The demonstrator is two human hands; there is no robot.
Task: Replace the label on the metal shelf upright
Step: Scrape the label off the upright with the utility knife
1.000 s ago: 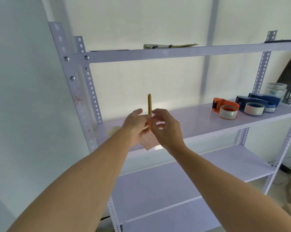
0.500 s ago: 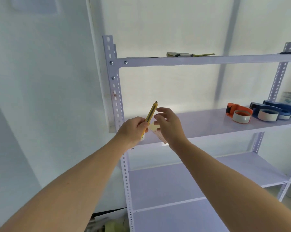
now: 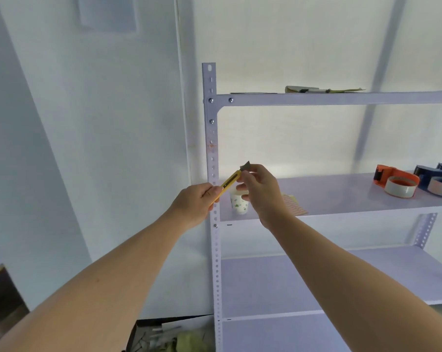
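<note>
The white perforated metal upright (image 3: 209, 115) stands left of centre, with a small reddish mark (image 3: 211, 146) on its face. In front of the upright, my left hand (image 3: 195, 203) grips the handle of a yellow utility knife (image 3: 229, 182). My right hand (image 3: 259, 189) pinches the knife's grey blade tip (image 3: 246, 165). A sheet of orange-printed labels (image 3: 295, 205) lies flat on the middle shelf (image 3: 341, 196), just right of my right hand. Whether an old label remains on the upright cannot be made out.
A patterned paper cup (image 3: 239, 204) stands on the middle shelf behind my hands. An orange tape dispenser (image 3: 395, 182) and blue ones (image 3: 438, 179) sit at the right. Papers and a pen (image 3: 316, 89) lie on the top shelf. A box of clutter (image 3: 169, 335) is on the floor.
The label sheet has left my right hand and now lies on the shelf. My right hand has gone to the knife's tip, where a blade shows. The view has swung left.
</note>
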